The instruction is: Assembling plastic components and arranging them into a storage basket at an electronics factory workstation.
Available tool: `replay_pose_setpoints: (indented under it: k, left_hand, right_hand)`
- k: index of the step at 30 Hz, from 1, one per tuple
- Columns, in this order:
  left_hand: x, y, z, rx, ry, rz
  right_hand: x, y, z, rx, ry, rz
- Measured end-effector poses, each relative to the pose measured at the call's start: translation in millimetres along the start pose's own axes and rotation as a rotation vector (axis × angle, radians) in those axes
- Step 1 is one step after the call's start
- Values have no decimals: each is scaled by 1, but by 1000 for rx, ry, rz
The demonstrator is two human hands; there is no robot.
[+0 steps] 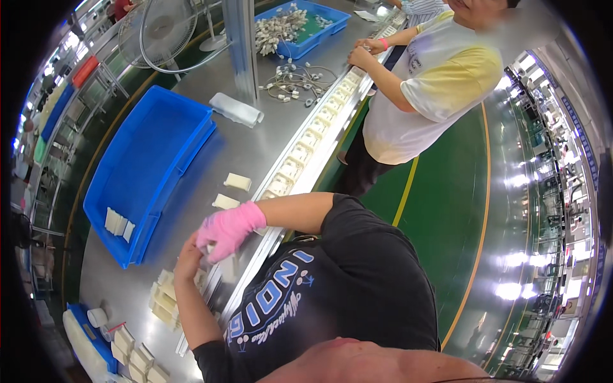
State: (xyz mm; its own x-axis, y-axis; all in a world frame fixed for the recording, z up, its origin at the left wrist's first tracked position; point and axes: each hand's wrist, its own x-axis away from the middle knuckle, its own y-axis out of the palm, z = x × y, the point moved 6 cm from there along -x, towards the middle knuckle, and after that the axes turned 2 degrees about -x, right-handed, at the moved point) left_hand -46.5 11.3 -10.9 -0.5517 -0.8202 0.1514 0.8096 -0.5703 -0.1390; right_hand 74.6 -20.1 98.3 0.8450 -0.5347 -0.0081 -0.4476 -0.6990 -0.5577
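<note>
My right hand [228,231], in a pink glove, meets my bare left hand [189,256] over the metal table's near edge. Both are closed around a small white plastic piece [211,250], mostly hidden by the fingers. Just past the glove, two cream rectangular plastic pieces [238,182] lie apart on the tabletop. A pile of similar cream pieces [165,299] sits beside my left forearm. Along the conveyor track [300,153] to the right runs a row of white housings.
A large blue bin [143,147] with a few cream pieces stands on the left. Beyond it are a white roll [236,110], a metal post [240,51], tangled cables [297,83] and a blue tray [319,37] of connectors. A co-worker [434,83] works at the track.
</note>
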Motion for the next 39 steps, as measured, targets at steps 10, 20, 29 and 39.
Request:
replay_pose_setpoints:
  k: [10,20,29,39]
  left_hand:
    - [8,-52,-100,-912,-673,69]
    - [11,-49,-71,-1323,-483,171]
    - [-4,-51,-102,-745,-489,156]
    - [-11,-68,-101,-812,-305,601]
  right_hand:
    - [0,39,63,829,238,-17]
    - [-49,2,187,606,633,-234]
    - [-47,16,193,653,732,-277]
    - [-39,7,193,629,543,-68]
